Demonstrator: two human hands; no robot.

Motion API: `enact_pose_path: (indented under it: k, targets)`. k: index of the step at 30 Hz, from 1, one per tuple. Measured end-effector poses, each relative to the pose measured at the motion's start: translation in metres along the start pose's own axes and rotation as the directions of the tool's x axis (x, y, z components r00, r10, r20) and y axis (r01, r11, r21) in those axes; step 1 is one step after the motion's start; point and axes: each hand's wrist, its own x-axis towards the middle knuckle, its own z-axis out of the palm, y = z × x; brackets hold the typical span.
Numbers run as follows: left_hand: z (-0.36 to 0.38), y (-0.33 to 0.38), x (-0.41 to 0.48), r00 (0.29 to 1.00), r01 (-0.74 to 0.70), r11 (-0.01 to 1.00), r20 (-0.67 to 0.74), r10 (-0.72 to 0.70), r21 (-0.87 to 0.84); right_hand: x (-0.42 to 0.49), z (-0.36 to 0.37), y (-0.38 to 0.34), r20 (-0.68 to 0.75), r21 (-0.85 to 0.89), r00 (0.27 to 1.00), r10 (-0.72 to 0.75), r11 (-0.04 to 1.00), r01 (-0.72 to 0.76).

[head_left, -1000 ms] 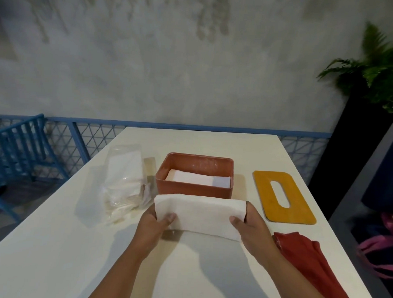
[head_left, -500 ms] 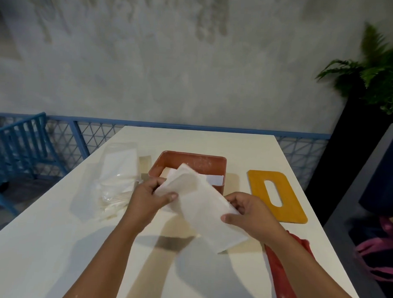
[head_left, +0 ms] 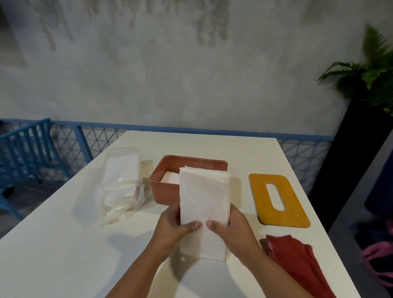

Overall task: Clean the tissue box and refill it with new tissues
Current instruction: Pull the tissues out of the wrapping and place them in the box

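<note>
A white stack of tissues (head_left: 204,201) is held lengthwise, pointing away from me, above the table. My left hand (head_left: 174,226) grips its left edge and my right hand (head_left: 233,229) grips its right edge, thumbs on top. Behind it stands the open terracotta tissue box (head_left: 167,186), with some white tissues lying inside. The far end of the stack overlaps the box's right half. The box's yellow lid (head_left: 279,199) with an oval slot lies flat to the right.
A crumpled clear plastic wrapper (head_left: 119,186) with white tissues lies left of the box. A red cloth (head_left: 298,263) lies at the table's right front. Blue railing and a blue chair (head_left: 22,154) stand left; a potted fern (head_left: 383,80) stands right.
The tissue stack has turned from crosswise to lengthwise in both hands. My hands have shifted to its two long edges, closer together.
</note>
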Motion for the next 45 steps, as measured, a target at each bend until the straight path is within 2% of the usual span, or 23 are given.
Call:
enact_pose_path:
  k: [7,10,14,17,19,22,25,27,30,32,34,37,41,43,45]
  targets:
    - [0.0,0.015,0.013,0.996,-0.022,0.996,0.091,0.014,0.085,0.01,0.002,-0.02,-0.118,0.002,0.991,-0.055,0.998,0.056]
    - [-0.007,-0.002,0.011,0.987,0.024,0.975,0.149,-0.058,0.22,0.008,0.005,-0.011,-0.122,0.088,0.993,-0.01,0.996,0.021]
    - [-0.015,-0.018,0.005,0.961,0.112,0.951,0.213,-0.178,0.29,0.009,0.005,-0.003,-0.139,0.125,0.989,0.056,0.991,-0.038]
    - [-0.031,-0.002,0.015,0.975,0.048,0.924,0.184,-0.126,0.38,0.018,-0.007,-0.019,-0.179,0.262,0.984,0.003,0.964,0.045]
    - [-0.044,0.016,0.024,0.993,0.014,0.936,0.108,-0.055,0.35,0.021,-0.02,-0.035,-0.222,0.303,0.974,-0.04,0.947,0.108]
    - [-0.063,0.037,0.033,0.998,-0.059,0.967,0.023,0.055,0.248,0.02,-0.034,-0.045,-0.234,0.211,0.968,-0.088,0.968,0.138]
    - [-0.071,0.044,0.036,0.996,-0.09,0.969,0.01,0.091,0.23,0.015,-0.03,-0.034,-0.211,0.157,0.977,-0.013,0.986,0.047]
    - [-0.075,0.034,0.036,0.998,-0.06,0.966,0.005,0.061,0.253,0.012,-0.022,-0.019,-0.205,0.025,0.978,0.044,0.999,-0.039]
    - [-0.081,0.007,0.03,0.998,0.047,0.972,0.026,-0.054,0.23,0.004,-0.01,0.003,-0.199,-0.222,0.976,0.093,0.965,-0.138]
    - [-0.083,-0.009,0.026,0.987,0.11,0.959,0.084,-0.137,0.262,0.0,-0.004,0.014,-0.218,-0.229,0.967,0.136,0.955,-0.186]
    - [-0.083,-0.016,0.026,0.982,0.134,0.93,0.078,-0.17,0.342,0.0,0.001,0.017,-0.229,-0.216,0.964,0.138,0.958,-0.189]
    - [-0.081,-0.004,0.036,0.995,0.091,0.932,0.001,-0.098,0.352,0.01,-0.001,0.005,-0.315,-0.258,0.948,0.036,0.958,-0.122]
    - [-0.076,0.045,0.06,0.989,-0.078,0.928,-0.087,0.117,0.364,0.044,-0.006,-0.036,-0.52,-0.236,0.852,-0.064,0.969,-0.071]
    - [-0.073,0.064,0.077,0.975,-0.131,0.876,-0.099,0.199,0.465,0.065,-0.005,-0.055,-0.575,-0.265,0.812,-0.098,0.962,-0.072]
    - [-0.069,0.074,0.097,0.972,-0.13,0.784,-0.078,0.221,0.607,0.085,-0.003,-0.065,-0.571,-0.333,0.814,-0.106,0.936,-0.112]
